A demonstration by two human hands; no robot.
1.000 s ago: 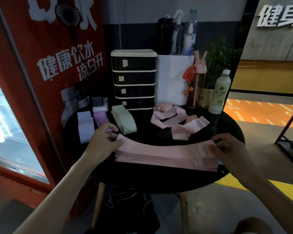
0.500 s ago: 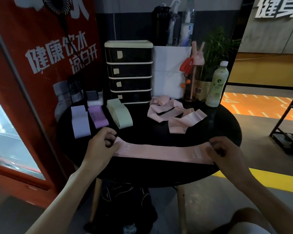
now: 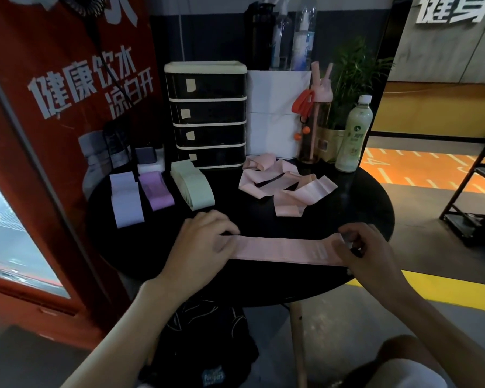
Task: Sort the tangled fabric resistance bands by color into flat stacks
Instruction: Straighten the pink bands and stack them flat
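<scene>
A flat pink band stack [image 3: 284,250] lies across the near part of the round black table [image 3: 356,208]. My left hand [image 3: 202,245] grips its left end with curled fingers. My right hand [image 3: 367,247] pinches its right end. Behind it a tangle of pink bands [image 3: 283,186] sits loose at the table's middle. At the left stand three flat stacks: pale lavender [image 3: 125,200], purple [image 3: 156,190] and light green [image 3: 192,184].
A black drawer unit [image 3: 207,113] and a white box [image 3: 277,116] stand at the back. A pale green bottle [image 3: 353,135], a pink bottle and a potted plant [image 3: 345,79] crowd the back right. A red vending machine [image 3: 39,135] flanks the left; a black bag [image 3: 205,345] lies under the table.
The two offset pink bands have been drawn together into one aligned strip. Both hands have moved inward along it, so the visible span is shorter.
</scene>
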